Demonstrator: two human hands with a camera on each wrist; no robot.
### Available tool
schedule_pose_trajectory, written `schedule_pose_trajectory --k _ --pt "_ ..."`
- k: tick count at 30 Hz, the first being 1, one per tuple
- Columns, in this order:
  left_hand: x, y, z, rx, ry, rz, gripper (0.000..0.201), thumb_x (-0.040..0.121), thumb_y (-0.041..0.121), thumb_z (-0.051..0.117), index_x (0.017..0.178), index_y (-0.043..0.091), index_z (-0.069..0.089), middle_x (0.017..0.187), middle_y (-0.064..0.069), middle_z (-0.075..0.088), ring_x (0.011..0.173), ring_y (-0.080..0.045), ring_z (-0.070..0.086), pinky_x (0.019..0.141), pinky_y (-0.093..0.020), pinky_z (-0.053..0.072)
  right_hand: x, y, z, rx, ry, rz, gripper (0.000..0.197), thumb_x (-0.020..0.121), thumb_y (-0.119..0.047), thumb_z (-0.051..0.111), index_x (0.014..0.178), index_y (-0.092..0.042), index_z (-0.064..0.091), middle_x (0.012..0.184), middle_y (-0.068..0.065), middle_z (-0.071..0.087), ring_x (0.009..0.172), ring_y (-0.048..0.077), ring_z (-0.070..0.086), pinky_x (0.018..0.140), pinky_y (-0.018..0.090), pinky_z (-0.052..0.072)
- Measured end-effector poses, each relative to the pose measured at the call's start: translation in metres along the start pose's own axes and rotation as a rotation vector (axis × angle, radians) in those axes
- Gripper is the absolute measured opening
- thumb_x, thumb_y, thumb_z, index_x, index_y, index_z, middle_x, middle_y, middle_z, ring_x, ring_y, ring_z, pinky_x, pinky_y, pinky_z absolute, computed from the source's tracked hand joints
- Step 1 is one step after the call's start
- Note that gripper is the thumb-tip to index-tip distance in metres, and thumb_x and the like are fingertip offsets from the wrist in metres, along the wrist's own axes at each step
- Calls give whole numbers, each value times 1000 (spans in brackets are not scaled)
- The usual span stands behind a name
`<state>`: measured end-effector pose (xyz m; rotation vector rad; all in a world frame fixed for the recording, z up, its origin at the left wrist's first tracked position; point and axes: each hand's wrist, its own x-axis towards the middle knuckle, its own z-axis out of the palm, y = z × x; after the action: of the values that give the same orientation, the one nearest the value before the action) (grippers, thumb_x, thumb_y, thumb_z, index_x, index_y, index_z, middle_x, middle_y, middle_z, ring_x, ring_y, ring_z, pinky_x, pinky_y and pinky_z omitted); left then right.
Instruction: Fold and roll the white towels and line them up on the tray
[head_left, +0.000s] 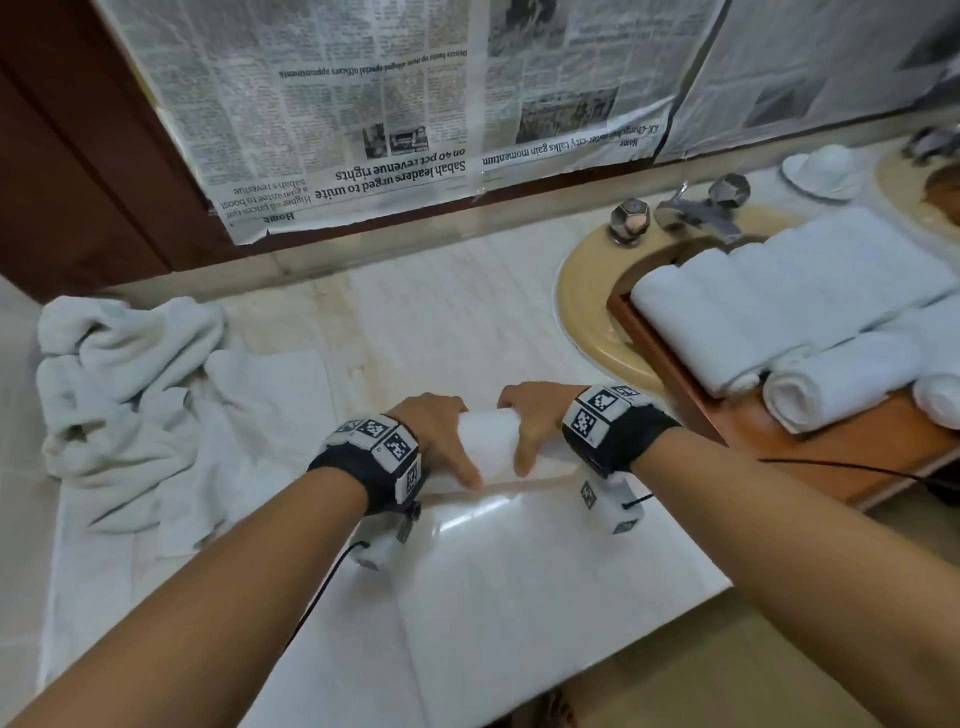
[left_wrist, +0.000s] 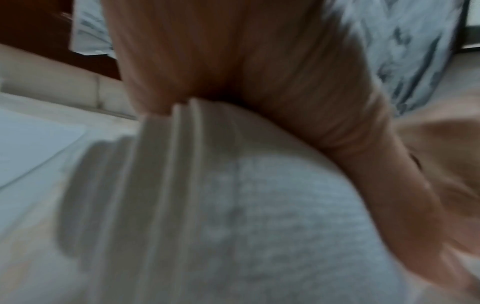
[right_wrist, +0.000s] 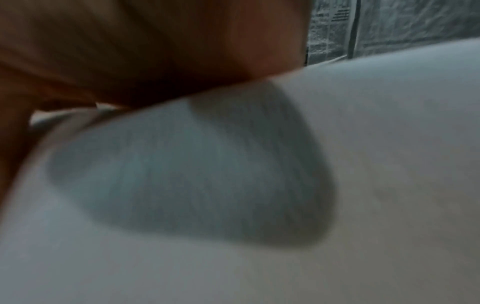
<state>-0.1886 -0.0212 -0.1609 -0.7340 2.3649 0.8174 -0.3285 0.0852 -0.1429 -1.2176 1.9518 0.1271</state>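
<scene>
Both hands sit on a partly rolled white towel (head_left: 488, 436) lying on the counter (head_left: 415, 322) in the middle of the scene: the left hand (head_left: 441, 431) curls over its left end and the right hand (head_left: 535, 421) over its right end, fingers wrapped down the far side and thumbs on the near side. The unrolled part of the towel stretches flat toward the near edge. The step appears to be rolling, and doing it well likely means keeping even pressure from both hands so the ends stay flush and the roll stays tight (both wrist views are too blurred to judge the layers). To the right, the wooden tray (head_left: 841, 457) holds several finished rolls (head_left: 769, 306); a rumpled pile of towels (head_left: 130, 374) waits at far left.
</scene>
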Motion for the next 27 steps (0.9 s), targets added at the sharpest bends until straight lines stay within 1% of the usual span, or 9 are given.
schedule_pose_trajectory --k 2,5,9,11,14,16,20,24,27 --pt "-11 7 12 154 73 34 79 43 53 87 110 26 56 98 9 62 87 -13 60 78 -29 54 -12 0 13 9 -9 45 88 46 -37 88 121 -16 46 108 1 60 96 23 60 84 40 54" --pt "-26 13 38 398 246 122 75 45 58 78 109 27 55 97 8 54 86 -14 54 76 -28 47 -31 -2 42 0 4 113 61 54 -32 87 103 -10 58 95 5 66 83 25 65 74 36 57" --pt "-31 21 56 482 344 284 75 53 63 70 117 27 53 105 5 49 95 -17 48 76 -30 34 -59 3 78 21 157 232 48 54 -38 83 90 -18 58 87 -1 60 76 19 57 66 28 46" --pt "-30 28 60 456 417 361 79 54 64 68 123 30 52 115 3 49 107 -20 48 85 -35 34 -74 12 89 83 235 285 49 54 -41 82 90 -20 54 85 -3 57 74 18 55 63 26 41" --pt "-33 43 73 268 588 393 90 58 48 75 139 30 40 140 0 36 131 -24 32 101 -41 30 -95 35 96 318 301 367 56 55 -45 84 95 -16 56 91 -1 61 77 18 58 57 24 43" --pt "-32 53 84 46 655 368 96 65 41 79 146 29 29 150 -1 24 135 -24 23 103 -43 29 -114 57 96 515 375 418 64 53 -44 86 102 -13 58 100 2 63 86 19 60 66 27 50" --pt "-14 75 100 -208 619 300 82 84 32 71 150 19 24 155 -5 20 141 -26 22 111 -47 28 -161 96 89 939 615 379 83 51 -32 91 119 -15 46 112 3 58 102 23 57 88 40 50" --pt "11 104 115 -239 542 285 74 90 37 63 150 18 26 158 -3 18 145 -23 18 117 -42 22 -199 135 76 1353 830 288 80 60 -16 88 123 -19 39 114 4 55 100 25 59 84 49 53" --pt "25 151 112 -214 506 402 73 90 43 61 150 20 26 159 -2 15 145 -20 17 117 -38 21 -206 176 65 1548 1016 346 81 62 -19 88 125 -19 37 118 6 55 99 27 62 79 47 56"
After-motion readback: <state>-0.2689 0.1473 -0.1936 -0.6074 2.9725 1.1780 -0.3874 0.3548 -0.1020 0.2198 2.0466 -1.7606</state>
